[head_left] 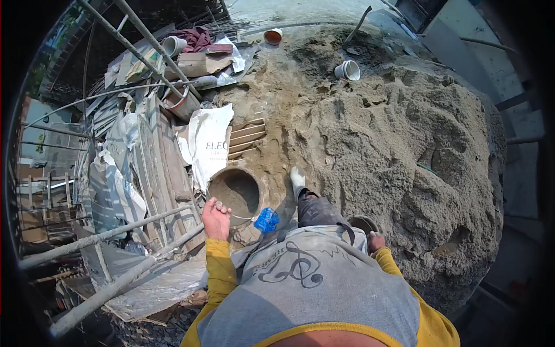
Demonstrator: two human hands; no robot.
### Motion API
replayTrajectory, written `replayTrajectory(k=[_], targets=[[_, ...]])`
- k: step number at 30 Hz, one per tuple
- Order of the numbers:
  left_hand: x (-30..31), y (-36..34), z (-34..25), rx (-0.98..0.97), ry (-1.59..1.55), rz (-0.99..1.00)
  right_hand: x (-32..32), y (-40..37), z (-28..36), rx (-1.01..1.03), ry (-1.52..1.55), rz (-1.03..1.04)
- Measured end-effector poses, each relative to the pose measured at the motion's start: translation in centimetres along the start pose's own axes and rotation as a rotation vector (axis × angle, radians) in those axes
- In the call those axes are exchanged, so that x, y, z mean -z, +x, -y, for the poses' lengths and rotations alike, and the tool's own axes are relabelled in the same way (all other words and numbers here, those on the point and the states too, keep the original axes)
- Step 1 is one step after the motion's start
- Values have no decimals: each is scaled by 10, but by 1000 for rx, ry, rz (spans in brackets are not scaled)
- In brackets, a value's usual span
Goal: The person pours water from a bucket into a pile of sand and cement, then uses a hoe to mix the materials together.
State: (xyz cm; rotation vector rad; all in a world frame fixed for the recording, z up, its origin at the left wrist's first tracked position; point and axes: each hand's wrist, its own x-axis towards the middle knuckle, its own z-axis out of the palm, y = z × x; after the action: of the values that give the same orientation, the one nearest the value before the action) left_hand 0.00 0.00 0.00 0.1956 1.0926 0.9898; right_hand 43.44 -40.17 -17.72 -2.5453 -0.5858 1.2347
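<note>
the grey shirt [341, 298] with yellow sleeves is nearest. at its right, the right hand [376, 240] has its grip closed on the rim of a round pan [363, 222], partly hidden, beside the sand pile [399, 150]. the left hand [217, 220] is palm up, grip apart, fingers bent, near a round tub [259, 186]. 1 blue bag [266, 220] lies just right of the tub; far off, 1 white bucket [347, 70] lies tipped.
</note>
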Motion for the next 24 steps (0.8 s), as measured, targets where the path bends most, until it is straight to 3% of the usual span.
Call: replayTrajectory(k=[2,3,6,11,14,16,18,23,24], targets=[[7,-4,-7,-33,-68,-65,-6,-5,8,13,55,-40],[-47,79,-42,-95,-17,-34,-23,93,89,50,132,-38],[-77,118,-53,-93,-22,-97,-24,168,119,-31,205,-40],[-136,177,-109,-158,-6,-57,-17,272,218,339,-10,-188],[-163,230,-137,-203,-2,39,22,300,317,208,228,-118],[-172,275,-148,-212,-19,124,25,345,347,173,260,-122],[-184,324,-158,-207,-16,178,40,375,392,307,208,-170],[-211,453,-192,-233,0,340,-1,489,459,409,240,-340],[-213,489,-191,-229,-2,370,-6,510,478,243,287,-328]])
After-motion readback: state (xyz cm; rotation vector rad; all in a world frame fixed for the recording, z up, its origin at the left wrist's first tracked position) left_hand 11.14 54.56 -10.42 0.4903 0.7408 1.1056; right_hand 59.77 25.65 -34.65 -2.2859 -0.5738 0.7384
